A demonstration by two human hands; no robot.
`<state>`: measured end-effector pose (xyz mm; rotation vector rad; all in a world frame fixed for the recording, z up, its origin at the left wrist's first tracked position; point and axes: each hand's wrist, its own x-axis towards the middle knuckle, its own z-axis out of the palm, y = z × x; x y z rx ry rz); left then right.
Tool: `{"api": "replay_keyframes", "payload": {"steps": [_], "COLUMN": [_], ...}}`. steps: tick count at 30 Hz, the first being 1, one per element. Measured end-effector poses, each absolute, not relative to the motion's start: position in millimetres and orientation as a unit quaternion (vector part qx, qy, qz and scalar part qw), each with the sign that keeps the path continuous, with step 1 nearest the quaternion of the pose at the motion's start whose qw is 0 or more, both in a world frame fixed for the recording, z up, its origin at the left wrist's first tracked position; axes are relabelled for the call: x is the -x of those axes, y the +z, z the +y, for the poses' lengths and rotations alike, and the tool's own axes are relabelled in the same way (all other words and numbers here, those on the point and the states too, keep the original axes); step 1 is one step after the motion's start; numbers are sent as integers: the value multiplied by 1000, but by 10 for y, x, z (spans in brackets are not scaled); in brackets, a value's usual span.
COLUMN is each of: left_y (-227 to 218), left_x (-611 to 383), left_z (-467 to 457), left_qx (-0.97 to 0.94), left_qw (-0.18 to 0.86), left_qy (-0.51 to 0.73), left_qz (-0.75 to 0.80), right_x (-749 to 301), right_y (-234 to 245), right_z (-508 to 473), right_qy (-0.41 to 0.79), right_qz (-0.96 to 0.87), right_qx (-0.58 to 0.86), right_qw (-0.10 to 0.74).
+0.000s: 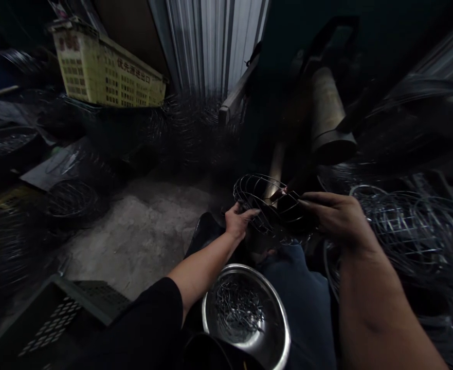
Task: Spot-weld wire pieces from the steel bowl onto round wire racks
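Note:
A round wire cage point(267, 208), like a fan guard, rests above my lap in front of a dark machine. My left hand point(238, 220) is closed on the cage's left rim. My right hand point(336, 216) reaches over its right side with fingers together, pinching what looks like a small wire piece at the cage's top; the piece is too small to name. Below my arms a steel bowl point(276, 313) holds several small bent wire bits.
A metal cylinder point(328, 115) of the machine hangs above the cage. Piles of wire cages point(411, 231) lie at the right and wire rings point(72, 200) at the left. A yellow crate point(106, 69) stands at the back. A dark crate point(60, 318) sits at lower left on concrete floor point(141, 236).

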<state>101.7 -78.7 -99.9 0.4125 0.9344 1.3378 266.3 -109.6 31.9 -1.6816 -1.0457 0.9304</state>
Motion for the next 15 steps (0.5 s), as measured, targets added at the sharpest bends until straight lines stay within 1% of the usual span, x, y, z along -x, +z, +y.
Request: {"api": "replay_keyframes", "payload": {"steps": [5, 10, 15], "left_y": [-1029, -1030, -1021], "left_x": [-1050, -1029, -1007], "left_z": [-828, -876, -860], "left_qx": [-166, -177, -143], "left_qw": [694, 713, 729], "left_qy": [553, 521, 517], "left_qz": [430, 435, 426], "right_x": [-2700, -2819, -2730], "right_y": [384, 437, 387], "right_z": [-1179, -1414, -1334], "right_qy": [387, 434, 402], "right_qz": [-411, -358, -387], "right_qx": [687, 710, 681], "right_qw": [457, 423, 475]}}
